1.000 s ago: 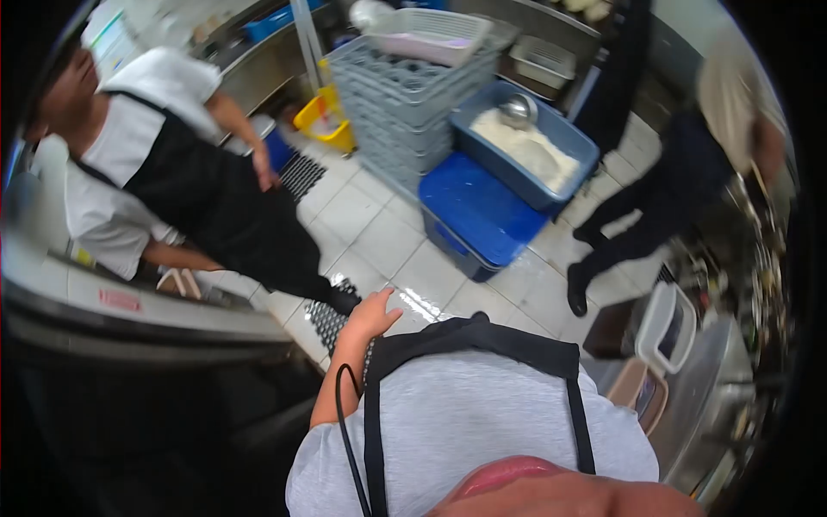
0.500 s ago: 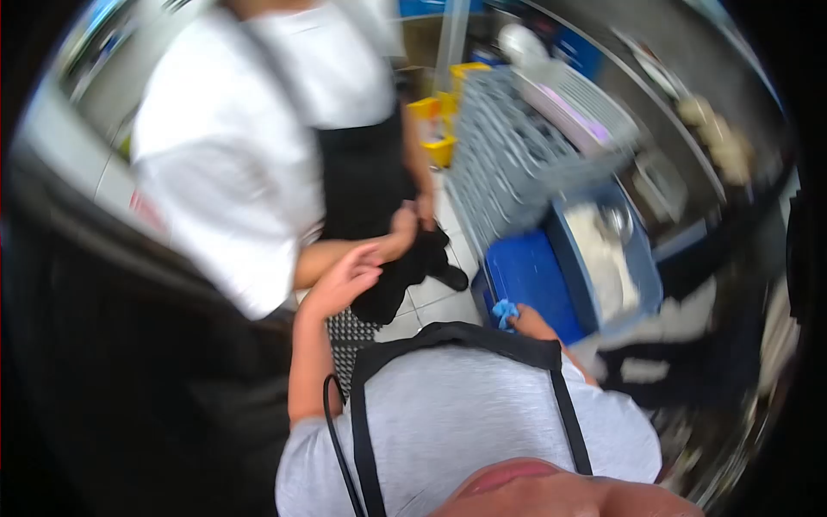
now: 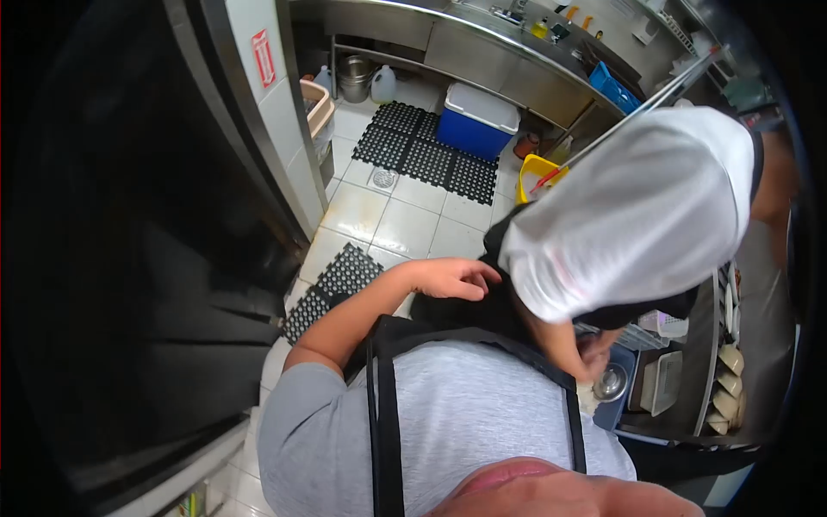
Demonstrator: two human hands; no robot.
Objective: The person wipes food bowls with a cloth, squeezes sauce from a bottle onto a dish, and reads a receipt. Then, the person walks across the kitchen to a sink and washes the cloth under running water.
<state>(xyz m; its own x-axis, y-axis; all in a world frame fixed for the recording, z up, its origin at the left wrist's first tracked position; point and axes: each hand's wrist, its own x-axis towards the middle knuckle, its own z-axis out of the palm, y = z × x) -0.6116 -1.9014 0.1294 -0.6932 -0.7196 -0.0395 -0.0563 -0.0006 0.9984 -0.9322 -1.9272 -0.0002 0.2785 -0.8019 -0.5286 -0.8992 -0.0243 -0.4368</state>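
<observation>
My left hand [image 3: 455, 280] is held out in front of my apron, palm down, with loosely bent fingers apart and nothing in them. It is close to the dark clothing at the back of a co-worker [image 3: 629, 215] in a white top, who leans over on my right. Contact between the two cannot be made out. My right hand is out of sight, below my chest and the co-worker's arm. The co-worker's hands [image 3: 593, 355] are beside a metal bowl [image 3: 611, 382] in a blue-grey tub [image 3: 633, 366].
Black rubber mats [image 3: 409, 155] lie on the white tiles. Farther back are a blue cooler [image 3: 469, 129] with a white lid, a yellow bucket [image 3: 532, 172] and a long steel counter [image 3: 465, 56]. A dark doorway edge [image 3: 245, 129] stands left; stacked bowls [image 3: 728, 388] sit right.
My view has swung left. The co-worker has crossed to my right and bent toward the tub. My right hand, earlier holding a blue cloth by a blue lid, has gone out of sight.
</observation>
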